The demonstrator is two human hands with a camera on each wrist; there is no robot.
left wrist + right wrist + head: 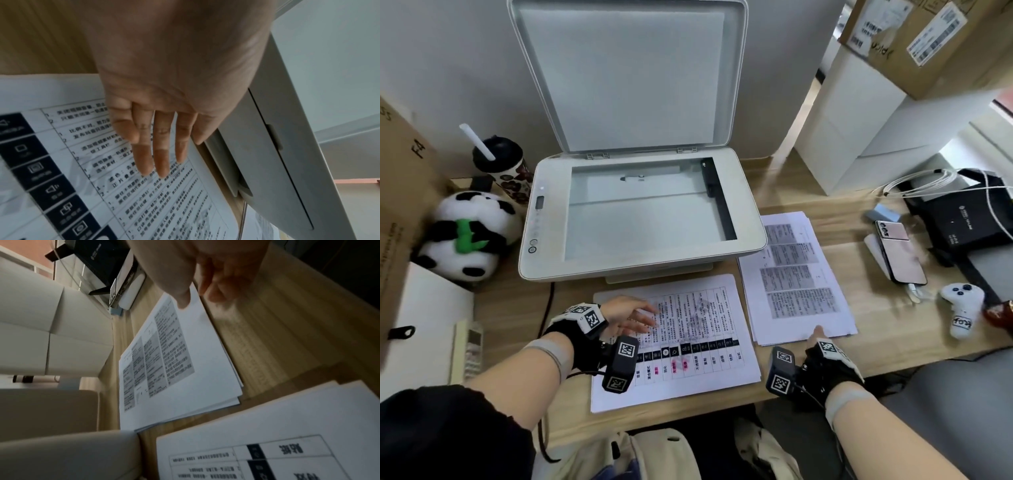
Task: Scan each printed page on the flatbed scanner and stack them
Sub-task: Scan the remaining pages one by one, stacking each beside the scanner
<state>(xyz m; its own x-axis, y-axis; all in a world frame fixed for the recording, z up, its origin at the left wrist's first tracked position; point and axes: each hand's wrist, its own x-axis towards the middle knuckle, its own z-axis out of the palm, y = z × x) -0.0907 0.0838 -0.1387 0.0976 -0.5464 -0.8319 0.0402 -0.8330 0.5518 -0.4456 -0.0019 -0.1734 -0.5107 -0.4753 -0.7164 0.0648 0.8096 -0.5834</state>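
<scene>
Your left hand is nearest, stretched flat with straight, slightly spread fingers over the table-printed page that tops the stack just in front of the scanner; it grips nothing, and whether the fingertips actually touch the paper you cannot tell from these views. Your right hand sits at the near edge of the second paper stack, on your right: the thumb lies on the sheet's corner and the other fingers curl loosely just past the edge, over the counter. It looks like the start of a pinch on the top sheet, but the picture is too blurred to say the paper is held.

The flatbed scanner stands with its lid raised upright against the wall, and the glass is bare, no page on it. So you are between pages: nothing is being scanned now. Which pile is finished and which is waiting cannot be read from the pictures. Both piles hold several sheets, so a good share of the work appears to remain: lay a page on the glass, close the lid, scan, then stack.

Beside the scanner on your left sit a plush panda and a lidded drink cup; a phone and a white controller lie well to the right.
</scene>
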